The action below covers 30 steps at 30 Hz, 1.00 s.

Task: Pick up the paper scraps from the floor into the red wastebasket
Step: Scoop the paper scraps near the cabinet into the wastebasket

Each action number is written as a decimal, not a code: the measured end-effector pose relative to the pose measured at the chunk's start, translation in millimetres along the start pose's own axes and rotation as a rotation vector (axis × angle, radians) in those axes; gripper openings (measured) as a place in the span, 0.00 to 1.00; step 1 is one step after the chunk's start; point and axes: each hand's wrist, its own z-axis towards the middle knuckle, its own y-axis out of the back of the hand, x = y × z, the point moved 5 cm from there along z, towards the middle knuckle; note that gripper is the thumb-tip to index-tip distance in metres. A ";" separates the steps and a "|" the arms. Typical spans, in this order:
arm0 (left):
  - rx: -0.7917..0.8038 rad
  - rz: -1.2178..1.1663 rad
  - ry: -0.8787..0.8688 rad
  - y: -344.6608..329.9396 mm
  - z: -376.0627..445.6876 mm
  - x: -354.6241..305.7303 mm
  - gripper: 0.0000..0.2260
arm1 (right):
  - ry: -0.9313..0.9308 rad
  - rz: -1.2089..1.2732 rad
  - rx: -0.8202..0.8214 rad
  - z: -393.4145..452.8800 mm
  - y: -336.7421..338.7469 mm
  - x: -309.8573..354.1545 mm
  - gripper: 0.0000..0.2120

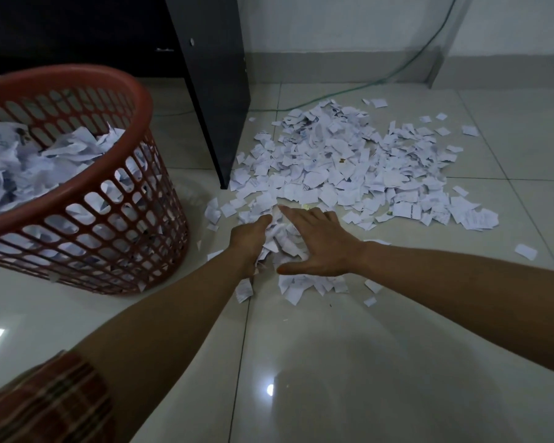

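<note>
Both arms stretched out over a pale tiled floor (333,362). Left hand (248,241) curled around a bunch of paper scraps (282,241), fingers buried in the paper, thumb on top. Right hand (320,243) just beside it, fingers straight and pressed flat on the same bunch from the other side, thumb spread out toward the body. Bunch squeezed between the two hands at the near edge of a wide heap of scraps (349,164) spread across the floor beyond the fingertips. A few loose pieces under and near the wrists. Red wastebasket (87,199) to the left of the left arm, apart from it, already heaped with crumpled paper. Dark furniture panel (215,91) upright between wastebasket and heap. Green cable (397,71) along the back wall. Plaid sleeve (48,401) at the lower left.
</note>
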 end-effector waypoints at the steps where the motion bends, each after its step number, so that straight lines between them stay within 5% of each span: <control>1: -0.008 0.042 0.000 2.2 1.5 1.2 0.18 | -0.023 0.021 0.023 -0.7 -2.2 -5.2 0.55; 6: -0.057 0.102 -0.022 13.4 -7.2 -0.9 0.09 | -0.142 -0.045 0.212 -10.6 -26.7 -25.0 0.57; 9: -0.110 0.141 -0.079 23.7 -10.9 -8.8 0.14 | -0.143 -0.160 0.239 -15.7 -46.3 -23.7 0.55; 17: -0.205 0.179 -0.181 45.4 -23.9 -28.3 0.13 | -0.032 -0.216 0.098 0.9 -78.0 -14.3 0.43; 23: -0.247 0.237 -0.223 54.0 -30.9 -46.4 0.11 | 0.144 -0.211 -0.069 23.6 -72.5 -9.4 0.17; 30: -0.259 0.499 -0.357 49.7 -49.0 -92.6 0.14 | 0.285 -0.275 -0.135 27.6 -63.5 -13.2 0.09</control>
